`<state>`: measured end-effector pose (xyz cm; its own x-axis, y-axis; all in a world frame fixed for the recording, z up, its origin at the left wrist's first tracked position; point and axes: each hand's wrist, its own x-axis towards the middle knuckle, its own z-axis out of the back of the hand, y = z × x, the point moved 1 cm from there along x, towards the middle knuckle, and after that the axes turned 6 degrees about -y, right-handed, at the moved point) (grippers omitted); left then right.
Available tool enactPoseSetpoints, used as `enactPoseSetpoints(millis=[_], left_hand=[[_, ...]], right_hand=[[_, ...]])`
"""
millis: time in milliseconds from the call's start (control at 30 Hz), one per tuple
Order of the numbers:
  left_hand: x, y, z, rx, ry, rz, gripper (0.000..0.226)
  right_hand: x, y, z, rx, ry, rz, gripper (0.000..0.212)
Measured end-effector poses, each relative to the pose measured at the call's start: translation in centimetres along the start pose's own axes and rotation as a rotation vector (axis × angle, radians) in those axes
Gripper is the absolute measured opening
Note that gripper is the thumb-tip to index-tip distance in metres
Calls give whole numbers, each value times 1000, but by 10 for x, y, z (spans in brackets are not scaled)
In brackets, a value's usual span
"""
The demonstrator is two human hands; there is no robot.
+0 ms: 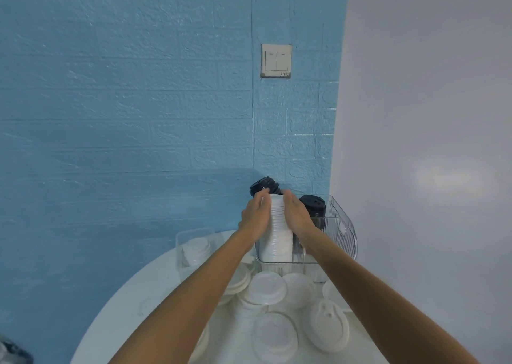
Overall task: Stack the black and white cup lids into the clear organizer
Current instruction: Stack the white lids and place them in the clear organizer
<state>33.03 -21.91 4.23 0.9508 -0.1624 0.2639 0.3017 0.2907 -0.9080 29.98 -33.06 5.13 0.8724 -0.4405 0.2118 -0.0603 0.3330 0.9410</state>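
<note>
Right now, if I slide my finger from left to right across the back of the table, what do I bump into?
Small box with white lids → left hand → white stack → right hand → black stack → organizer rim.

The clear ribbed plastic organizer (327, 242) looks glossy and hard. The tall stack of white plastic lids (278, 230) shows a matt, ridged side. The black plastic lids (313, 204) shine faintly. The round white bench (133, 302) is smooth; the blue brick-embossed wall (124, 100) is rough.
</note>
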Motion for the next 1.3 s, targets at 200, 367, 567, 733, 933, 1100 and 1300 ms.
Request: enactPoseSetpoints(millis=[200,367,567,733,933,1100,1300], left_hand=[[-5,-12,4,-111,-8,-40,57],[-13,-42,30,-169,-81,-140,54],[-72,-118,84,-291,-110,-242,52],[-152,-131,120,-298,-150,-350,48],[-238,-56,122,-242,-212,-275,37],[-286,31,106,-184,-236,-78,22],[-316,83,101,-133,-210,107,20]], right_hand=[[-10,16,4,-10,-56,124,57],[-25,55,10,22,-83,253,60],[-89,141,37,226,-55,386,55],[-169,155,53,321,-9,497,47],[-251,79,47,339,103,395,32],[-290,-9,26,255,160,204,34],[-303,-78,5,143,209,17,17]])
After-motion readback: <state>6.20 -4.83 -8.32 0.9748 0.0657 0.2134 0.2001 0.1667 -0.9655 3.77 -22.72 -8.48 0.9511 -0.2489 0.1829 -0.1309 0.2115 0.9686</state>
